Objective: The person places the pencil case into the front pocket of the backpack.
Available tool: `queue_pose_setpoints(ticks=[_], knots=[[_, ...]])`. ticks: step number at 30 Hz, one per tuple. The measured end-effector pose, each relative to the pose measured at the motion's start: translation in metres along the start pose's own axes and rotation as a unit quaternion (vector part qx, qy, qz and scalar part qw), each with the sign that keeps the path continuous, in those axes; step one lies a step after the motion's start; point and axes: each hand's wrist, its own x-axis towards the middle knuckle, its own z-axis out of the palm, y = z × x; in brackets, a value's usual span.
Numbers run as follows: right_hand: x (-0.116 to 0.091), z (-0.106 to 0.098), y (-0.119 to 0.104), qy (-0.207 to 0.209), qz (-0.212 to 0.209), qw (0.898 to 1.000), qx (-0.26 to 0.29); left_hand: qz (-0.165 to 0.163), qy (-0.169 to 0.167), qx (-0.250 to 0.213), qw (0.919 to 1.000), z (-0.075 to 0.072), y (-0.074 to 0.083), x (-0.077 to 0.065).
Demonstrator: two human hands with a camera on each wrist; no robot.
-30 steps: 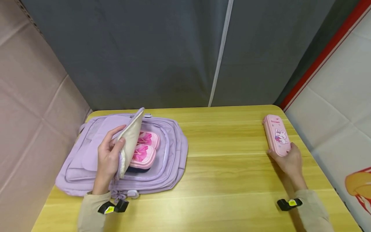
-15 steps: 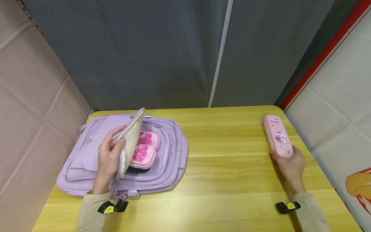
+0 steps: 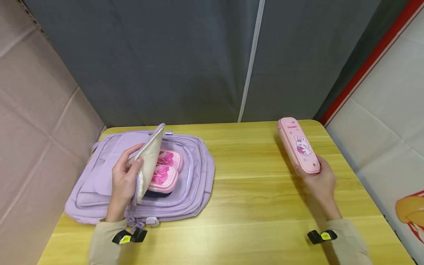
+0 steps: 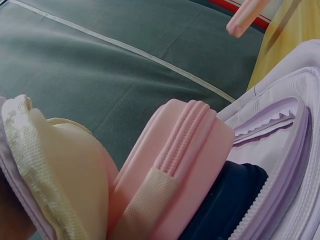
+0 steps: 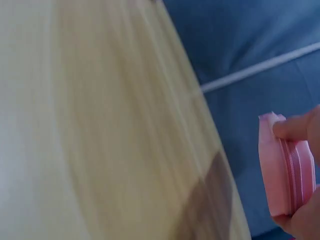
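Observation:
A lilac backpack (image 3: 202, 173) lies flat on the left of the table. My left hand (image 3: 124, 180) pinches its cream-lined front flap (image 3: 150, 165) and holds it raised. Inside the pocket sit two pink cases with flower prints, the nearer case (image 3: 162, 178) beside the farther case (image 3: 170, 158); a dark navy item (image 4: 225, 200) lies beneath. My right hand (image 3: 319, 184) grips the near end of a pink pencil case (image 3: 298, 145) with a rabbit picture, held above the table at the right. In the right wrist view, thumb and fingers clasp this pencil case (image 5: 280, 165) by its sides.
The yellow wooden table (image 3: 245, 206) stretches between the backpack and my right hand. A grey curtain (image 3: 165, 73) hangs behind its far edge. Pale panels stand at both sides, the right panel (image 3: 391, 121) edged in red.
My right hand has lifted the pink pencil case off the right side of the table and carried it leftward. My left hand and the flap have stayed put.

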Motion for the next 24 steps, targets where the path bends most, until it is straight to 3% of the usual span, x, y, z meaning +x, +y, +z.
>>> queue_pose_setpoints(ticks=[8, 15, 24], knots=[[-0.006, 0.031, -0.034, -0.073, -0.128, 0.989, 0.021, -0.001, 0.006, 0.007, 1.0000, 0.001, 0.000, 0.000], [-0.016, 0.059, -0.068, -0.157, -0.177, 0.970, 0.058, -0.001, 0.015, 0.019, 0.9997, 0.001, -0.001, -0.001], [-0.024, 0.076, -0.100, -0.242, -0.233, 0.938, 0.089, 0.008, 0.009, 0.017, 0.9998, 0.002, 0.001, -0.003]])
